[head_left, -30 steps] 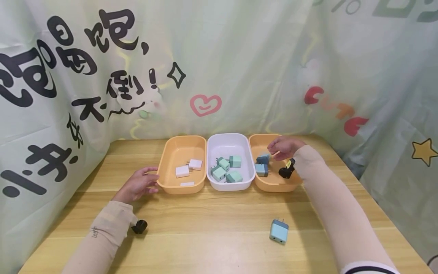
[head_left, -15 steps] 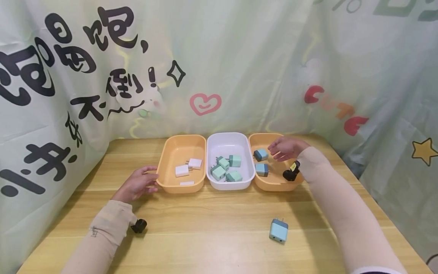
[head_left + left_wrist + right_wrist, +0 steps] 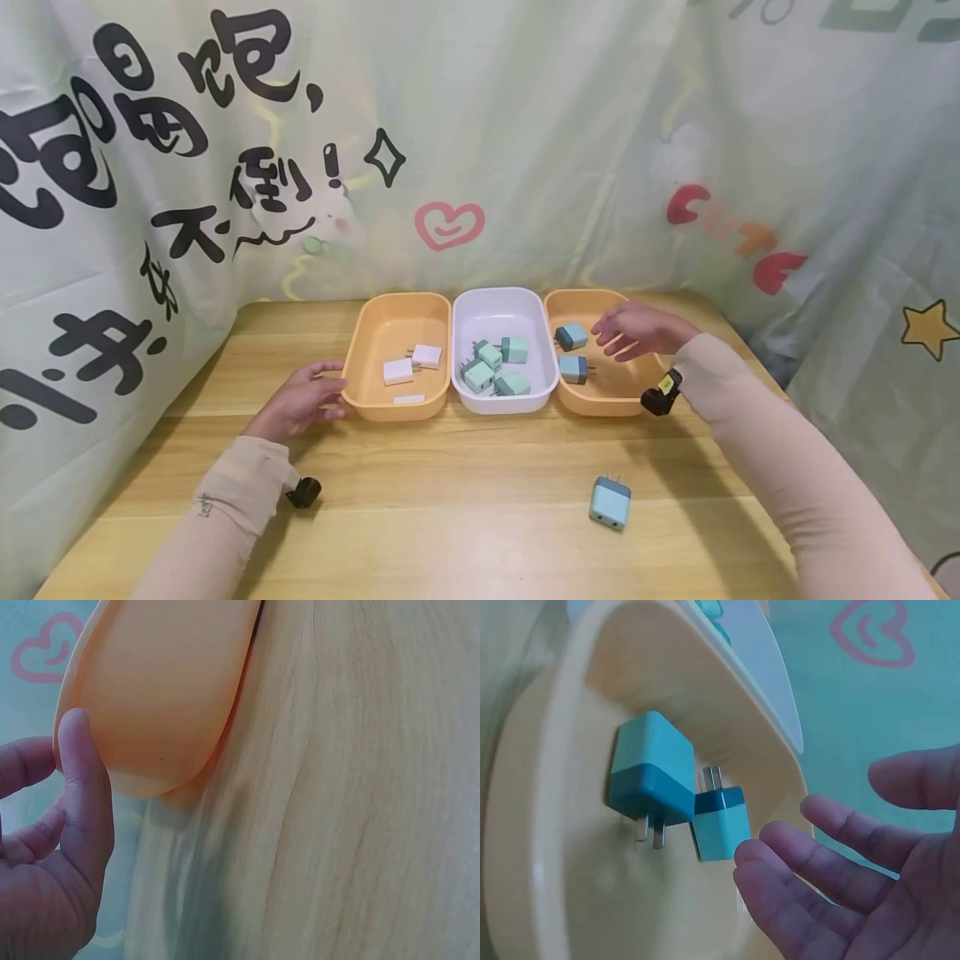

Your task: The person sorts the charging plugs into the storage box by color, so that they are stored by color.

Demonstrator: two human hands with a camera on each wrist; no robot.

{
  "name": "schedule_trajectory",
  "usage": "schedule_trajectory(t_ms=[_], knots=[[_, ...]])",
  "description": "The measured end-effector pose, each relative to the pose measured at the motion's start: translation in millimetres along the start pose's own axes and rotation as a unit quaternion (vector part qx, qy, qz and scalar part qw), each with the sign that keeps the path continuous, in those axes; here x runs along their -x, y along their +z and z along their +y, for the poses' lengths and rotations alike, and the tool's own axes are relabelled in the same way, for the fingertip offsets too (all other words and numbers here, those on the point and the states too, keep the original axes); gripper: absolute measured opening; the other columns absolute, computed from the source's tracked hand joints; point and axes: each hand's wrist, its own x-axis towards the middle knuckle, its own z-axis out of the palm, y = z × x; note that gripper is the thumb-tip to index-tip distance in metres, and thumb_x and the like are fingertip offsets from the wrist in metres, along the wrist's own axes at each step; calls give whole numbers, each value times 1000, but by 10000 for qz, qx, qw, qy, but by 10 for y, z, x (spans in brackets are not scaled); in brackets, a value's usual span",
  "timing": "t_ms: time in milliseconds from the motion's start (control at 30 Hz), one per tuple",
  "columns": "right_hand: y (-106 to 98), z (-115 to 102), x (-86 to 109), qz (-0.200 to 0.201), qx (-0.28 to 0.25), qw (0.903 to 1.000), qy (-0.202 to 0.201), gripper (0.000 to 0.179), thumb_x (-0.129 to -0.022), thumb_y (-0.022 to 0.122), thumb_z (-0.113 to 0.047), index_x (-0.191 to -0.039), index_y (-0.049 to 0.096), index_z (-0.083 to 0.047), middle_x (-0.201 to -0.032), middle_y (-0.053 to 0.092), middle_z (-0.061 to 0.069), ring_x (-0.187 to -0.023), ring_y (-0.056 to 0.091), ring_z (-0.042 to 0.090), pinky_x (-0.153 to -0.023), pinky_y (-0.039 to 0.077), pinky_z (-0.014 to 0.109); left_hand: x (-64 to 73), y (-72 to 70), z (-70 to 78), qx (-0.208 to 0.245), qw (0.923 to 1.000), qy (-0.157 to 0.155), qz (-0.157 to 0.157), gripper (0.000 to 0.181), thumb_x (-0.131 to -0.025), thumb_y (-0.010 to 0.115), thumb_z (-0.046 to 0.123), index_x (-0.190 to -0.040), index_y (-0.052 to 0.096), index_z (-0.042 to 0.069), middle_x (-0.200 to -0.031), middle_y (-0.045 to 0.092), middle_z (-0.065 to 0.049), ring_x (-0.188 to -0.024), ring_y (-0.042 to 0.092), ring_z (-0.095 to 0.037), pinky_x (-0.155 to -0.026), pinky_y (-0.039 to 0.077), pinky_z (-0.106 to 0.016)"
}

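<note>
My right hand (image 3: 636, 328) hovers over the right orange tray (image 3: 600, 408), fingers spread loosely and nothing in them. Two blue plug chargers lie in this tray: the far charger (image 3: 572, 337) sits just left of my fingertips, and the near charger (image 3: 573, 369) lies closer to the front. In the right wrist view, metal prongs stick out of both chargers (image 3: 652, 769). At the left orange tray (image 3: 397, 412), my left hand (image 3: 303, 400) rests by the outer rim. Its thumb (image 3: 82, 765) lies along the wall in the left wrist view, fingers relaxed.
Between the orange trays stands a white tray (image 3: 506, 406) with several green plug chargers (image 3: 478, 377). White chargers (image 3: 398, 372) lie in the left tray. Another blue charger (image 3: 611, 503) lies on the wooden table (image 3: 450, 508) in front. A printed curtain (image 3: 540, 167) hangs behind.
The far blue charger, beside my right fingers a second ago, has tipped and now lies free in the right tray. My right hand has drawn back rightward. My left hand has stayed put.
</note>
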Motion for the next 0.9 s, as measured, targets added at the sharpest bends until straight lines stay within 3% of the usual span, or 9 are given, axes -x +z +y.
schedule_trajectory(t_ms=[133,567,900], knots=[[37,-9,108,-60,109,9999,-114,41,-102,39,-15,-132,40,13,-118,51,24,-96,59,28,-87,55,42,1,4,0,7,10000,-4,28,55,-99,53,8,-145,26,-4,-96,57,-11,-79,60,-14,-66,59,-27],[217,-36,384,-352,491,9976,-338,40,-98,52,-16,-128,48,10,-117,54,21,-102,58,32,-85,56,41,-5,15,2,-26,9999,-50,98,53,-99,52,7,-144,27,-4,-96,57,-12,-80,60,-15,-67,59,-28],[416,-29,581,-634,700,9941,-535,33,-98,53,-14,-121,53,8,-107,58,16,-92,58,27,-80,57,40,-7,3,-9,-71,10000,14,65,54,-99,53,8,-144,27,-4,-96,58,-11,-81,61,-15,-69,59,-29]])
